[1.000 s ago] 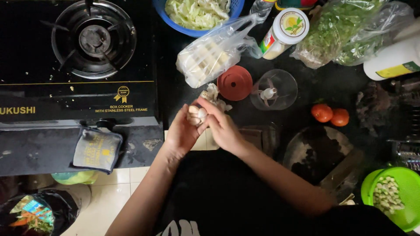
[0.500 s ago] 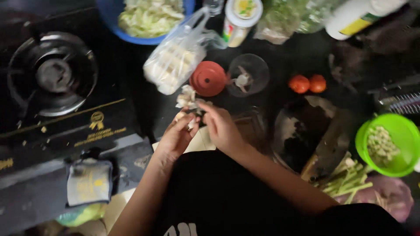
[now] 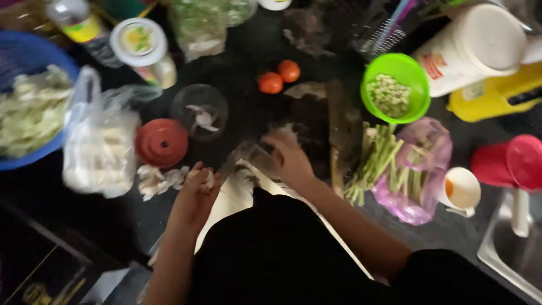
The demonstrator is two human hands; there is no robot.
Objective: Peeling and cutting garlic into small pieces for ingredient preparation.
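My left hand (image 3: 193, 197) is closed on a small pale garlic clove (image 3: 204, 181), just right of a heap of garlic and loose skins (image 3: 158, 179) on the dark counter. My right hand (image 3: 289, 157) is stretched forward, palm down with the fingers apart, over a dark board or pan (image 3: 316, 121). Motion blur hides whether anything lies under its fingertips. A red round lid (image 3: 162, 142) and a clear chopper bowl with a blade (image 3: 199, 112) stand just beyond my left hand.
Two tomatoes (image 3: 279, 77), a green bowl of chopped bits (image 3: 395, 87), green stalks (image 3: 377, 161) on a pink bag, a white cup (image 3: 462, 189), a white tub (image 3: 480, 48), a red jug (image 3: 508, 164). At left: blue bowl of cabbage (image 3: 14, 56), plastic bag (image 3: 101, 155). Sink (image 3: 511, 251) lower right.
The view has swung right, off the stove. My right hand has left my left hand and moved right over the dark board. My left hand still holds the garlic.
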